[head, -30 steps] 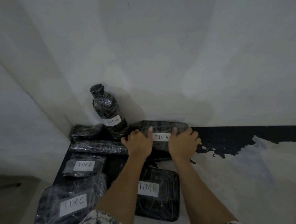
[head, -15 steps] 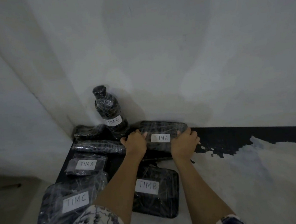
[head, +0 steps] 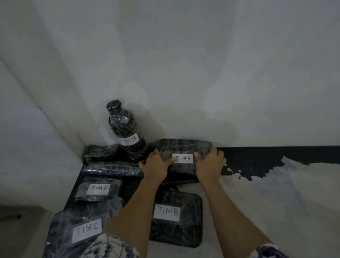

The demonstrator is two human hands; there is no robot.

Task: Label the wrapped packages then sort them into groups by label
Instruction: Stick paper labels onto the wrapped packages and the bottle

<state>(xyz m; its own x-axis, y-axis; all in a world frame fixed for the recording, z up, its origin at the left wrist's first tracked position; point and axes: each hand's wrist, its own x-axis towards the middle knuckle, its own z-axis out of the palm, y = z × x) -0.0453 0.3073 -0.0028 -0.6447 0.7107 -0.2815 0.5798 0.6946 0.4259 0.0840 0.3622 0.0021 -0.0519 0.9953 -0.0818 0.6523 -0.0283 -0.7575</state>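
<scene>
Peeling grey floor [head: 277, 201]; left hand [head: 155, 166] and right hand [head: 209, 165] clasp oblong, crinkly film-wrapped package [head: 185, 146].

Your left hand [head: 155, 165] and right hand [head: 209, 164] grip the ends of the long package [head: 184, 148], black, film-wrapped and labelled TIMA, which lies along the wall. Left of it the wrapped bottle [head: 126, 129], marked TIMB, stands upright. Two dark bundles [head: 112, 169] beside the bottle show no label. Nearer you lie the small TIMA packet [head: 98, 189], the large TIMC package [head: 78, 226] and the flat TIMB package [head: 175, 220].
</scene>
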